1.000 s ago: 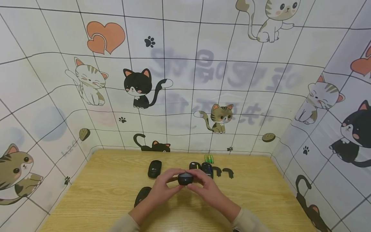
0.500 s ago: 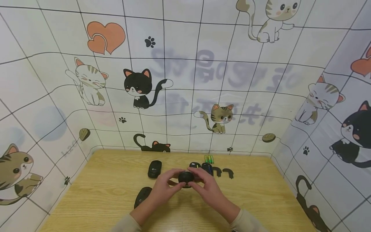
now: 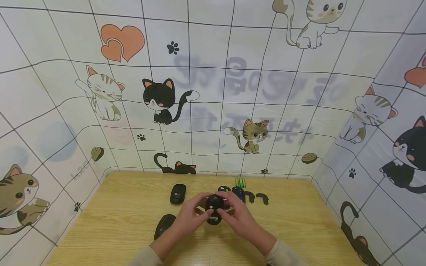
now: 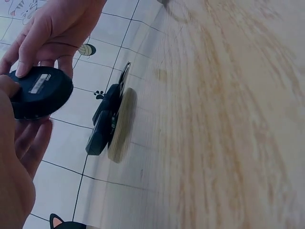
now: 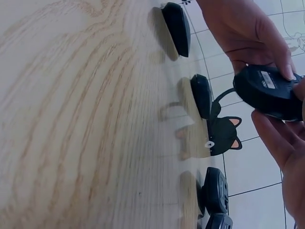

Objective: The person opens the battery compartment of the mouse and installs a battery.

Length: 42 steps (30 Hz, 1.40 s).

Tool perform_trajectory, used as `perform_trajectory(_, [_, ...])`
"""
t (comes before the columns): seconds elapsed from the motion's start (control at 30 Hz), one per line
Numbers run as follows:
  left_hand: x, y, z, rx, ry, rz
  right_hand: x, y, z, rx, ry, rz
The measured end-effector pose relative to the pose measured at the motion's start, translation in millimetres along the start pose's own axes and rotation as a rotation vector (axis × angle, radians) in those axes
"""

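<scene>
Both hands hold a black computer mouse (image 3: pixel 214 218) between them, above the table. Its underside, with a white label, is turned toward the person. In the head view the left hand (image 3: pixel 191 216) grips its left side and the right hand (image 3: pixel 239 216) its right side. Both thumbs press on the underside, and the other fingers lie behind the mouse, partly hidden. The left wrist view shows the label on the mouse (image 4: pixel 52 98) close up, with the right hand (image 4: pixel 59 33) above it in that picture. In the right wrist view the mouse (image 5: pixel 262 98) sits between both hands.
Two more black mice lie to the left on the wooden table (image 3: pixel 110 221): one farther back (image 3: pixel 178 194), one by the left forearm (image 3: pixel 164 226). Behind the hands are two dark mice (image 3: pixel 238 193), dark curved pieces (image 3: pixel 263 198) and green batteries (image 3: pixel 240 183). Cat-print cloth encloses the table.
The mouse has been tilted in both hands, so its labelled underside now faces the person. The thumbs have shifted onto that underside. Things on the table lie as before.
</scene>
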<state>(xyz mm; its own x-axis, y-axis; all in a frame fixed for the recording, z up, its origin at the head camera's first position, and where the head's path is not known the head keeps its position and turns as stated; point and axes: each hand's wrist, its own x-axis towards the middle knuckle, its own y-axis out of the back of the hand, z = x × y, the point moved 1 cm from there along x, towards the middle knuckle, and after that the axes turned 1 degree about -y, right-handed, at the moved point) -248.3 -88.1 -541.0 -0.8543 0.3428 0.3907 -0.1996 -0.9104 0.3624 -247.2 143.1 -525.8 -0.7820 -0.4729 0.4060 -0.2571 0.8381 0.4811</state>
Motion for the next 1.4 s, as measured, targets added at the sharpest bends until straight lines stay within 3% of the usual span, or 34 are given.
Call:
perform_trajectory(0.2, [-0.2, -1.8, 0.5, -0.169, 0.107, -0.063, 3, 1, -1, 0.132, -0.12, -0.05])
perform_trajectory(0.33, [-0.7, -2.8, 1.8, -0.221, 0.159, -0.073, 4, 3, -1, 0.225, -0.21, -0.081])
perform_trajectory(0.6, [-0.8, -4.1, 7.4, -0.263, 0.157, -0.104, 5, 4, -5, 0.285, -0.271, -0.11])
perform_trajectory(0.97, [1.2, -4.2, 3.8, -0.313, 0.213, -0.153, 5, 7, -6, 0.284, -0.289, -0.125])
perform_trajectory(1.4, [0.8, -4.9, 8.5, -0.289, 0.206, -0.164, 3, 12, -4, 0.207, -0.237, -0.086])
